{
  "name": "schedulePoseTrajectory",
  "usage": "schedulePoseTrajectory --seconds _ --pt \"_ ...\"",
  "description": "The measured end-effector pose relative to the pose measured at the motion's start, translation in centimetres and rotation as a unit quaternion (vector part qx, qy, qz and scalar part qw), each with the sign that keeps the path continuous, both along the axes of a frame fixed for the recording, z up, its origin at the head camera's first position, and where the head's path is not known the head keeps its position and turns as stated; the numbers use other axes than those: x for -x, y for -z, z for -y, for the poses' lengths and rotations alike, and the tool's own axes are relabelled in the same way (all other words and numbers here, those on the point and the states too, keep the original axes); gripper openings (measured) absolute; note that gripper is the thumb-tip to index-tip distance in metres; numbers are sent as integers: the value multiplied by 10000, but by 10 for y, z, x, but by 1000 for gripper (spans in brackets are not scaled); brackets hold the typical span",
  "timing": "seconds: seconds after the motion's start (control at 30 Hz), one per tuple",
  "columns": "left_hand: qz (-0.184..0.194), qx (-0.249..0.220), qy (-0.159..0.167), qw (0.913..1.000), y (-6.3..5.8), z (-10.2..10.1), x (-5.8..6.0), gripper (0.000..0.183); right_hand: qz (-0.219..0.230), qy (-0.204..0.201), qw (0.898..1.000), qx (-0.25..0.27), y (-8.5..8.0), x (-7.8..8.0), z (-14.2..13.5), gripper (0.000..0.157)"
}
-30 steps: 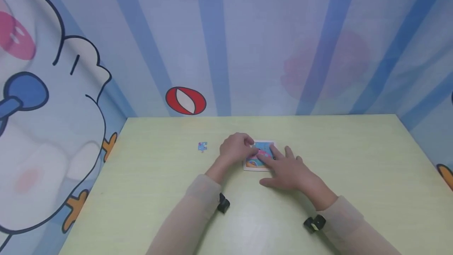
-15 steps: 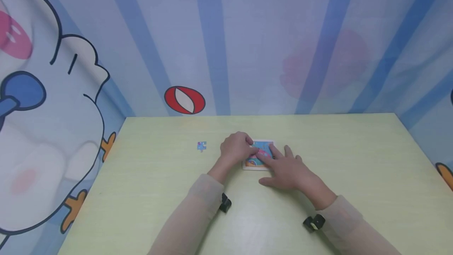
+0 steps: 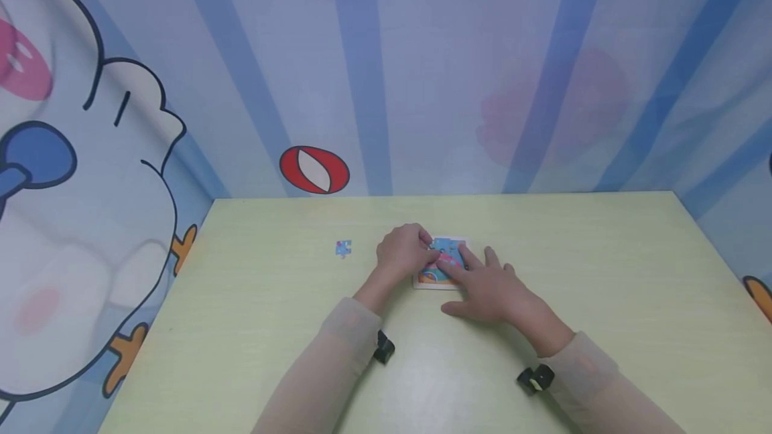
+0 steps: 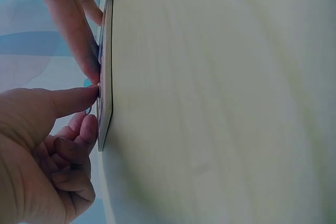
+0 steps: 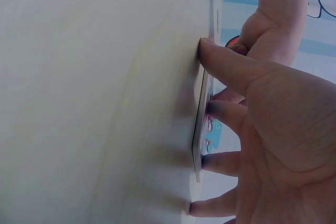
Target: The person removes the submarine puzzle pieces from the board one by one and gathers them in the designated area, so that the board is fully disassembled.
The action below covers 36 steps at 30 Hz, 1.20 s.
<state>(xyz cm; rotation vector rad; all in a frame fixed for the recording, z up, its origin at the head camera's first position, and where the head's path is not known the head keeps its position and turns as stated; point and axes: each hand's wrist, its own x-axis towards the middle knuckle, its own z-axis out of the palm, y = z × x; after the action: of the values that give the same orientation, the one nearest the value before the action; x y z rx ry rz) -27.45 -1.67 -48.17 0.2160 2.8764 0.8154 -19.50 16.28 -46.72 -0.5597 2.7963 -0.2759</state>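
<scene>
A small jigsaw puzzle in a pale, flat frame (image 3: 435,288) lies on the table, its picture blue, pink and orange. My left hand (image 3: 403,250) is at the puzzle's left side. Between its thumb and curled fingers a bit of a blue puzzle piece (image 4: 88,111) shows, mostly hidden; the thumb tip touches the puzzle surface. My right hand (image 3: 491,292) spreads its fingers from the right, with fingertips resting on the puzzle and the thumb on the table near the frame's front edge. A loose blue puzzle piece (image 3: 343,248) lies to the left of the left hand.
The pale yellow-green table (image 3: 271,353) reaches back to a wall covering with blue stripes (image 3: 364,72). A large printed cartoon figure (image 3: 78,220) covers the left side. Small black cameras are strapped at both wrists.
Both hands stay at the puzzle almost without movement. The whole head view has shifted very slightly. The loose piece lies where it was.
</scene>
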Motion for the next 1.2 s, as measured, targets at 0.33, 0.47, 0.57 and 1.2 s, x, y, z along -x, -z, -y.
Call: schedulePoseTrajectory --seconds 0.33,0.47,0.57,1.2 --pt "61 -728 -4 9973 1 6 1 12 -72 -26 10000 -13 2 0 -1 83" --pt "92 -866 9 9962 1 7 2 9 -60 -11 10000 -6 2 0 -1 83" --pt "105 -950 3 9954 0 7 1 9 -72 -9 10000 -11 1 0 0 83" --pt "-22 -1568 -289 9872 -10 41 -2 14 -29 32 10000 -80 4 1 1 84"
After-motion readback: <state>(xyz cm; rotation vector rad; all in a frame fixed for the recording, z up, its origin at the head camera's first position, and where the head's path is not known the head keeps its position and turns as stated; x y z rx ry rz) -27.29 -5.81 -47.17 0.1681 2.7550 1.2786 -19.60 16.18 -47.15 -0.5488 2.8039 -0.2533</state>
